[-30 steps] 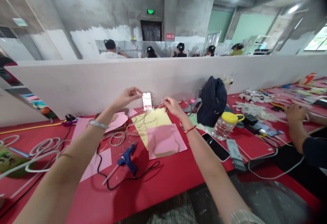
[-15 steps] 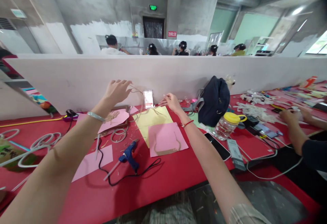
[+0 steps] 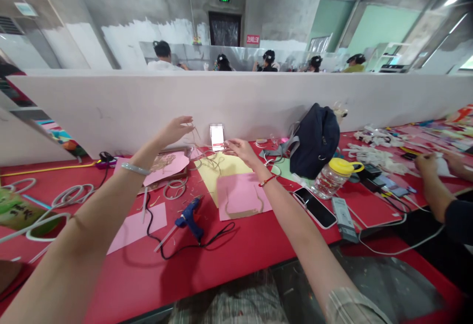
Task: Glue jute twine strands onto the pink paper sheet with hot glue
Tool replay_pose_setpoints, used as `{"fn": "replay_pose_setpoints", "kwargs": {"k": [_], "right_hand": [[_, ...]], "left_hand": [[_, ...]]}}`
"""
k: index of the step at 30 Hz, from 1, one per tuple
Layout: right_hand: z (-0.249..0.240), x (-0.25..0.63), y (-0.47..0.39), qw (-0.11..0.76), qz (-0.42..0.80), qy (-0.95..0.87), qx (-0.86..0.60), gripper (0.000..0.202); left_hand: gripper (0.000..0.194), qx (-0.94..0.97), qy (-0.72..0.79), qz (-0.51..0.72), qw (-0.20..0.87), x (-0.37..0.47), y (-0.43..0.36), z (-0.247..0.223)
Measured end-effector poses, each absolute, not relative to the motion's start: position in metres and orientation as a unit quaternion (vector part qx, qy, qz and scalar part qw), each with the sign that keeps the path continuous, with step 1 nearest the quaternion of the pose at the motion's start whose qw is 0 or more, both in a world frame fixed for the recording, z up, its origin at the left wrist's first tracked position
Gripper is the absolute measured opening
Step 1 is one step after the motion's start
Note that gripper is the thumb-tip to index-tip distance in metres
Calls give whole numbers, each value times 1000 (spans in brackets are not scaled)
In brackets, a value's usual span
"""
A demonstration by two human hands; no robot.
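My left hand [image 3: 180, 129] is raised by the white partition, its fingers closed on a thin tan cord [image 3: 197, 139] that hangs down to a loose tangle [image 3: 214, 162]. The tangle lies on a yellow sheet [image 3: 207, 178]. Over the right side of that sheet is my right hand [image 3: 239, 150], thumb and fingers pinched; what they hold is too small to make out. A lit phone [image 3: 217, 137] stands upright between my hands. Nearer me, a pink sheet [image 3: 240, 193] bears a curved tan cord. A blue glue gun [image 3: 190, 219] lies left of it.
To the right are a dark blue bag [image 3: 314, 141], a yellow-lidded jar [image 3: 334, 178] and a black-screened phone [image 3: 316, 208]. White tubing [image 3: 74, 196] coils at the left. Another person's hands [image 3: 428, 166] work at the far right.
My right hand has moved slightly left, closer to the upright phone. My left hand has turned and its fingers have drawn together. The view has shifted a little.
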State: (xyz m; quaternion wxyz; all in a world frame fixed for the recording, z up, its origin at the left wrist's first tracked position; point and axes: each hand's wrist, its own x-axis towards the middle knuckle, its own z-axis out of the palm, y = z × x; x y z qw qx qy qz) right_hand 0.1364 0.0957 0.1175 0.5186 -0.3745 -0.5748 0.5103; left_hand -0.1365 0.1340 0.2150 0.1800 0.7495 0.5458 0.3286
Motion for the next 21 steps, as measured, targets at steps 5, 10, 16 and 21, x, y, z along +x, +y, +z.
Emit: {"fn": "replay_pose_setpoints", "kwargs": {"k": [5,10,16,21], "right_hand": [[102,122,95,554,452,-551,-431,42],[115,104,100,534,429,-590,-428,42],[149,124,103,517,434,-618,-402,10],[159,138,104,530,455,-603,-386,16]], "left_hand": [[65,755,494,357,240,-123,126,217],[67,808,393,299,320,-92,116,214],[59,796,344,370,333,-82,118,192],[65,815,344,332,327,-74,117,128]]}}
